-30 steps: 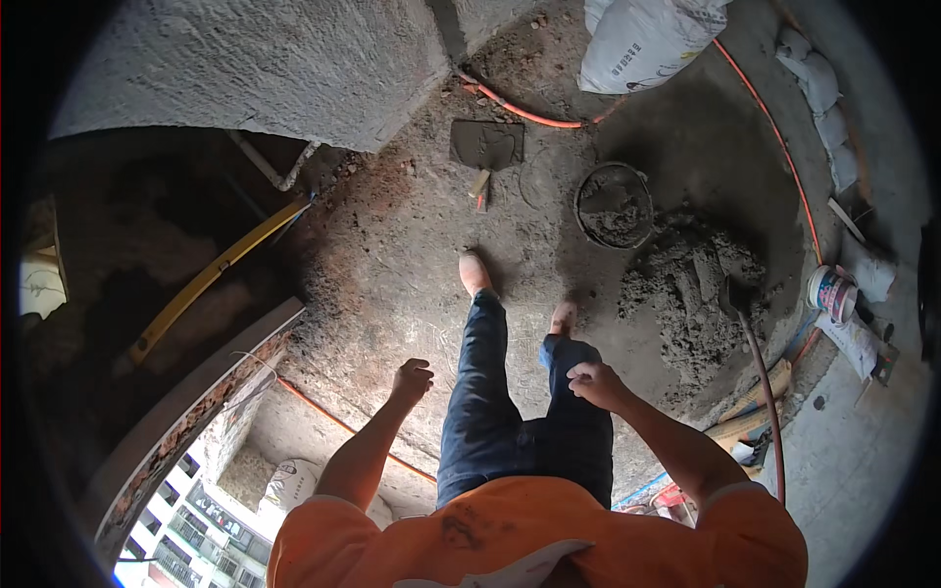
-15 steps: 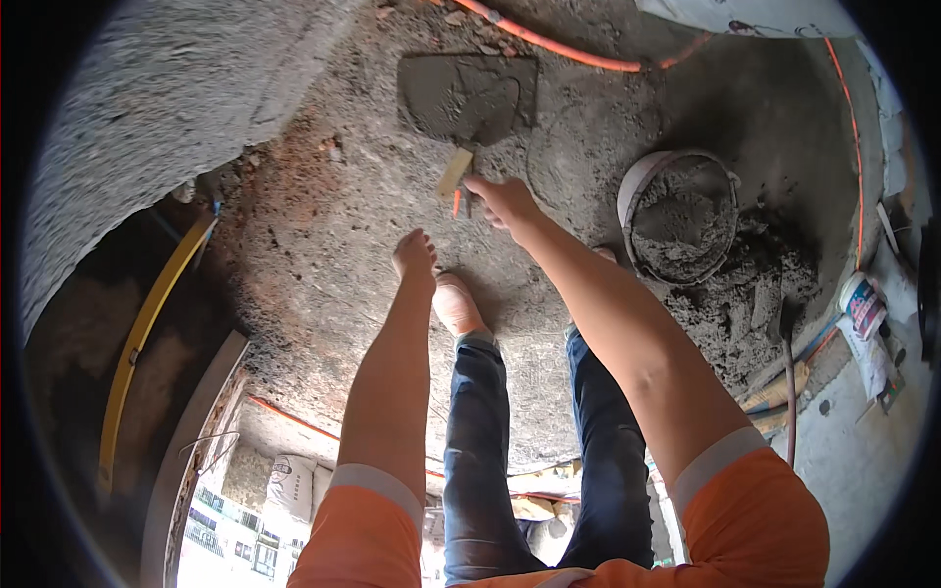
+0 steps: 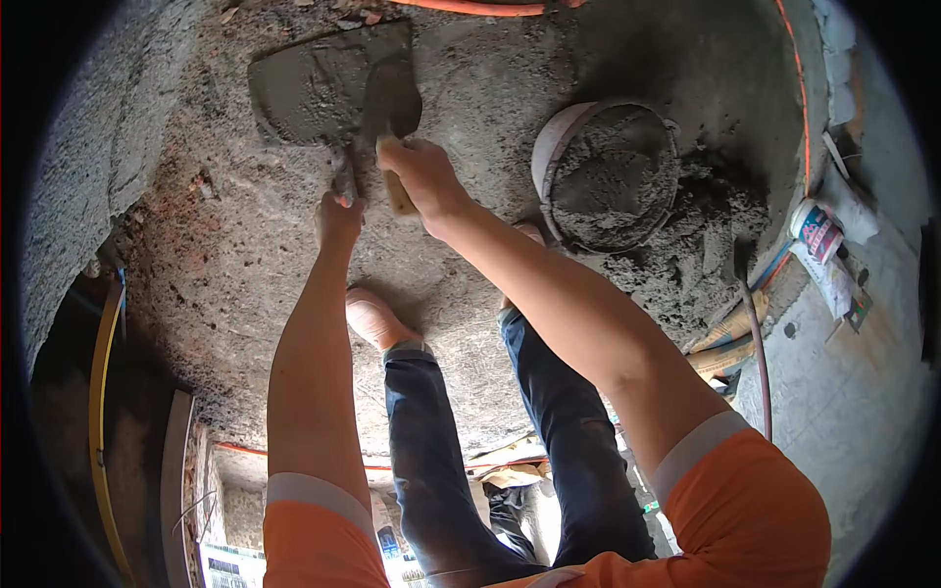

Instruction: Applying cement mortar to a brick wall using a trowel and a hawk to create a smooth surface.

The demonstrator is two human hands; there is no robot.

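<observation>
Rough floor [image 3: 235, 240] is spreading below; my left hand [image 3: 338, 220] is clasping the probably nose-heavy mortar board [image 3: 299, 93] by its handle [image 3: 344, 174], my right hand [image 3: 426, 178] the trowel [image 3: 394, 96].

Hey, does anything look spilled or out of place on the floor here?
Possibly the grey mortar heap beside the bucket: it lies loose on the floor, outside it, like a spill. A long-handled tool rests at its edge, though, so it may be deliberate.
</observation>
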